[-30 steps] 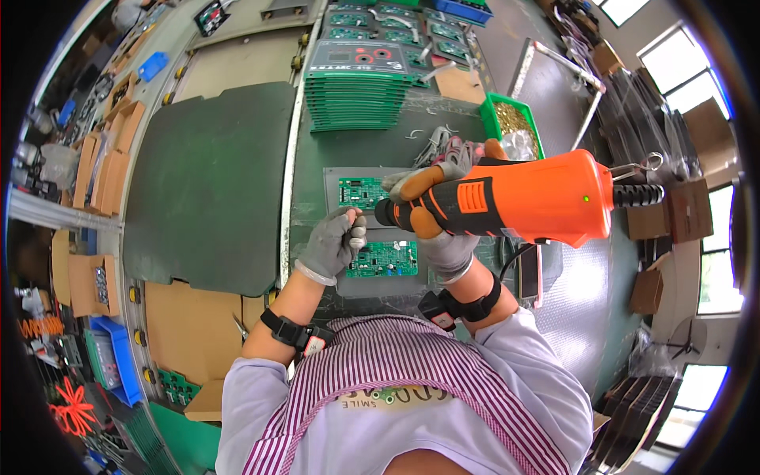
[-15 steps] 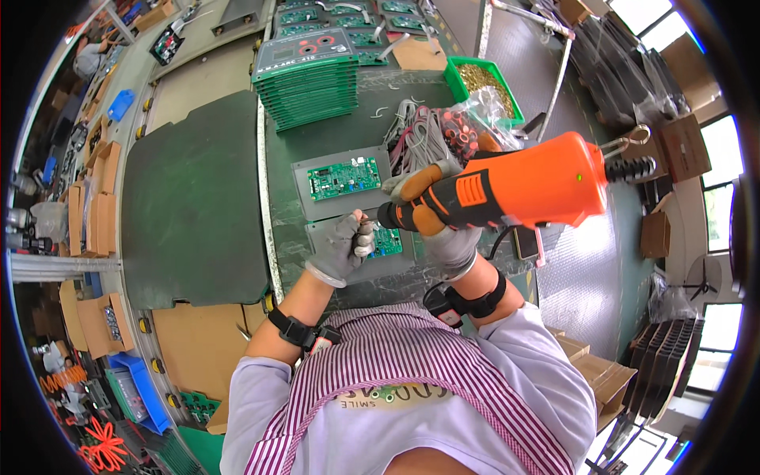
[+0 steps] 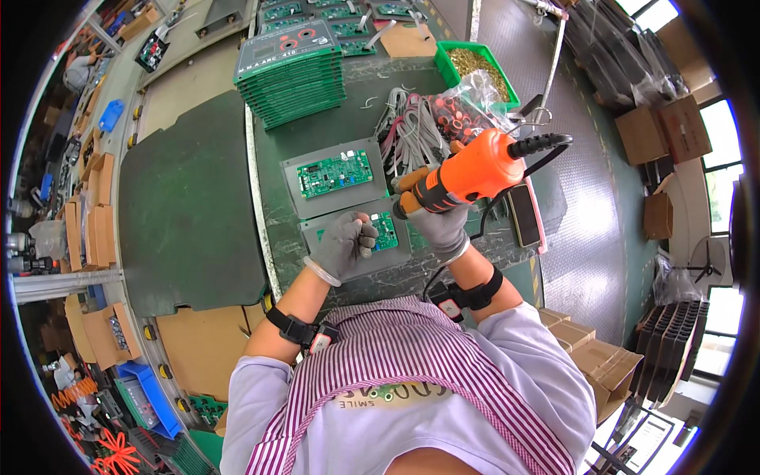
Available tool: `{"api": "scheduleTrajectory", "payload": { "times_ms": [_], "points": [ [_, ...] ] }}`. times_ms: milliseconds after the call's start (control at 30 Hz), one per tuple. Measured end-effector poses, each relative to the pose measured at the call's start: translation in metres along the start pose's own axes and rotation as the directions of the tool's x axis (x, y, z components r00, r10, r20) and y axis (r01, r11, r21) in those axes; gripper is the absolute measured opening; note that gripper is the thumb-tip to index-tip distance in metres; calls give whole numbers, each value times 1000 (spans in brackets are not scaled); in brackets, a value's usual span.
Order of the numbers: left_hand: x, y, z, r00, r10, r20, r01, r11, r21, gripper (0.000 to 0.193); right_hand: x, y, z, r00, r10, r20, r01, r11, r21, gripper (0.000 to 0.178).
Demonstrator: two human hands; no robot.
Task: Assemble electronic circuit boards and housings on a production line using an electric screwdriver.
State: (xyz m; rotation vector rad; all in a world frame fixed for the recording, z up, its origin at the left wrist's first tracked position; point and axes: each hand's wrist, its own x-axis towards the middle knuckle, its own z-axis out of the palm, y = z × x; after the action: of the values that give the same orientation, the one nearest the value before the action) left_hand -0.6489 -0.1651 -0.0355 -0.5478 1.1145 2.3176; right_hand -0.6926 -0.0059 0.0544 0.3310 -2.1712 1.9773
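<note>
My right hand (image 3: 438,224), in a grey glove with tan fingertips, grips an orange and black electric screwdriver (image 3: 480,166). The tool lies aslant, its dark front end beside the near circuit board (image 3: 385,230) and its rear end up and to the right. That green board sits on a grey panel (image 3: 380,263). Over the board's left part, my gloved left hand (image 3: 346,240) is closed with fingers curled; whatever they hold is hidden. Just beyond, a second green circuit board (image 3: 334,175) rests on another grey panel (image 3: 301,204).
Beyond stand a stack of panels (image 3: 291,75) and a green bin of brass-coloured small parts (image 3: 442,62). Grey ribbon cables (image 3: 412,131) lie near a bag of red-and-black parts (image 3: 455,119). A phone (image 3: 523,215) is at the table's right edge. A black cord (image 3: 542,161) trails from the screwdriver.
The screwdriver's rear end has swung left and away from me, and the tool looks smaller. My right hand has turned with it. My left hand stays curled over the near board.
</note>
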Motion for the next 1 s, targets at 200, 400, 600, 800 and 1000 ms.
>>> {"api": "scheduleTrajectory", "payload": {
  "times_ms": [200,400,600,800,1000],
  "points": [
    [0,3,-6,999,-32,6,32,998,49,16,4,3,3,986,-136,93,152,968,-201,13],
    [1,2,-3,1000,-8,21,8,1000,21,14,6,3,10,992,-39,117,49,995,-83,12],
    [8,-7,-8,997,62,37,-62,998,-8,15,7,1,13,981,-114,160,129,988,-86,16],
    [1,-1,-2,999,30,32,-30,999,22,18,6,-17,10,976,-174,133,166,983,74,20],
    [-3,-2,0,994,41,97,-36,998,-56,22,0,-30,5,983,-84,165,49,977,206,19]
  ]
}}
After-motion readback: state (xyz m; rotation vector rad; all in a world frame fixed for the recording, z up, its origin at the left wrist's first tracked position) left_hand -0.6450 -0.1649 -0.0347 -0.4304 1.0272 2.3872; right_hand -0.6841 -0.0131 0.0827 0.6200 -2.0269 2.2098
